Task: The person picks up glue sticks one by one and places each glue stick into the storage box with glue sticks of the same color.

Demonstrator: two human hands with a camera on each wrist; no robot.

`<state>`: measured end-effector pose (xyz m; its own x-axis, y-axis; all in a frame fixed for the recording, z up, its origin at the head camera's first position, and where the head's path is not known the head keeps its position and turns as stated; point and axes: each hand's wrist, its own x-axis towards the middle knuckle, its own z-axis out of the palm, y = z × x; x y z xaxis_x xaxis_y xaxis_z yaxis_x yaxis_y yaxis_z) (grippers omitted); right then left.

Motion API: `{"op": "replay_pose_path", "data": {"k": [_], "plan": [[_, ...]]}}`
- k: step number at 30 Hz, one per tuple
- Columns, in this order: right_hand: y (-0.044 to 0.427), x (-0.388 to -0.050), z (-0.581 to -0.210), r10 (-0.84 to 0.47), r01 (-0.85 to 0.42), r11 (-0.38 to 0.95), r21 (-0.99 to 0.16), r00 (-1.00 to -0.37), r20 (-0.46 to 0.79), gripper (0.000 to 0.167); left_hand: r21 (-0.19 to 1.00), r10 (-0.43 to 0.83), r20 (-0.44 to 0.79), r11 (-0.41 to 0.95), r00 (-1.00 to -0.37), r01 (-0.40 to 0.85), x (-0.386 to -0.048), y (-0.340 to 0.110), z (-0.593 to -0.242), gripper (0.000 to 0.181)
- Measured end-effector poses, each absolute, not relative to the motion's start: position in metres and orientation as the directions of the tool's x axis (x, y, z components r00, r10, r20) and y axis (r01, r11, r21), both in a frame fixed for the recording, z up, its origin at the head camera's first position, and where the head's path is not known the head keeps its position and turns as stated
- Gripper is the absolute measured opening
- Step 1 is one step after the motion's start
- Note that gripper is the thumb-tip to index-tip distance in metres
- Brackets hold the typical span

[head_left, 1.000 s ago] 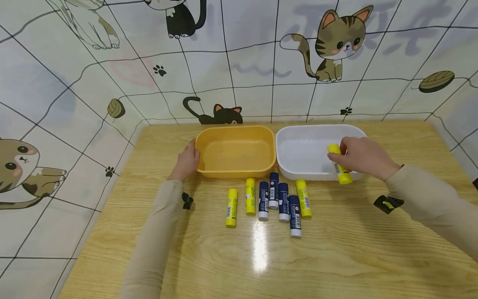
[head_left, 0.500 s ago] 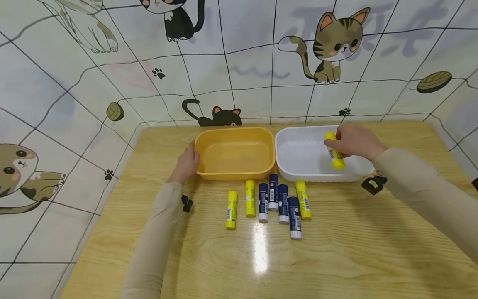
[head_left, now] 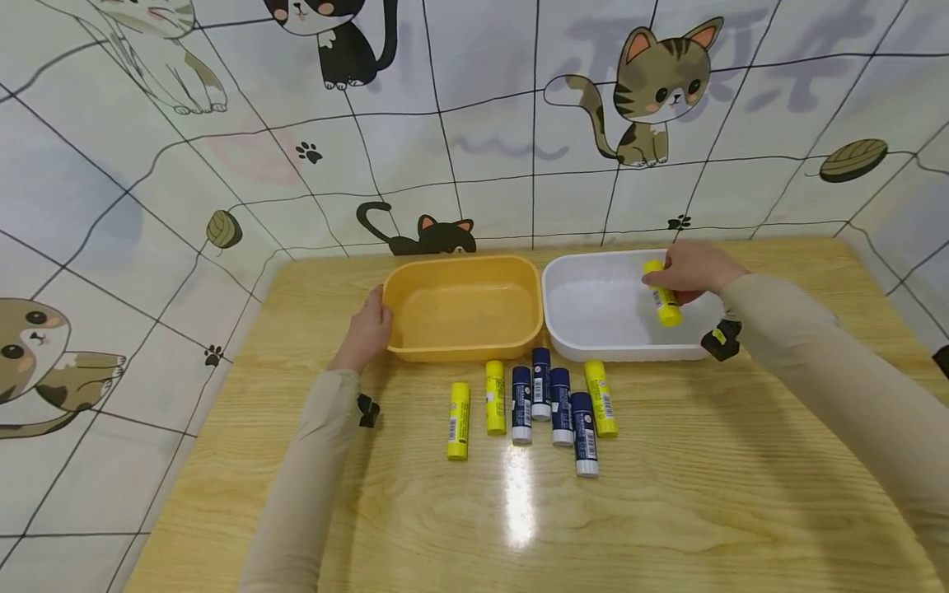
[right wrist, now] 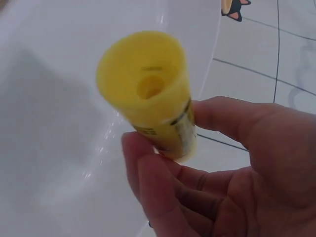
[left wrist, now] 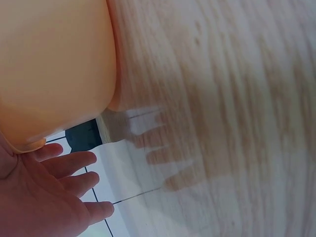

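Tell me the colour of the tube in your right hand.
Yellow with dark print; the tube shows best in the right wrist view.

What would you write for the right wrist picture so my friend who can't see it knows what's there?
A yellow tube is pinched in the right hand's grip, its round, hollow end facing us. Behind it are a white tub and a white wall with part of a cartoon cat.

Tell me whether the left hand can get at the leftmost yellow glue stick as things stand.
Probably yes: the left hand holds no stick and merely touches the orange tray, and nothing visible stands between it and the leftmost yellow glue stick.
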<state>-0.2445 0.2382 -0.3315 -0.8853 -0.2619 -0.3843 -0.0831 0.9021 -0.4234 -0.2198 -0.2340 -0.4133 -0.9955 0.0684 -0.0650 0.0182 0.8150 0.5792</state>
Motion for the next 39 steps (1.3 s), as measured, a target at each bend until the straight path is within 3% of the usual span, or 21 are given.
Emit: {"op": "replay_pose_path", "data": {"k": [17, 30, 39], "plan": [[0.247, -0.27, -0.346, -0.14, 0.102, 0.933, -0.346, -0.783, -0.606, 0.04, 0.567, 0.061, -0.053, 0.823, -0.997, 0.02, -0.219, -0.232, -0.411, 0.051], [0.251, -0.281, -0.355, -0.186, 0.005, 0.962, -0.275, -0.723, -0.665, 0.035, 0.554, 0.05, -0.057, 0.832, -0.997, 0.01, -0.219, -0.231, -0.413, 0.051], [0.253, -0.281, -0.357, -0.154, 0.104, 0.941, -0.322, -0.715, -0.682, 0.035, 0.518, 0.044, -0.083, 0.855, -0.996, -0.005, -0.22, -0.231, -0.413, 0.053]]}}
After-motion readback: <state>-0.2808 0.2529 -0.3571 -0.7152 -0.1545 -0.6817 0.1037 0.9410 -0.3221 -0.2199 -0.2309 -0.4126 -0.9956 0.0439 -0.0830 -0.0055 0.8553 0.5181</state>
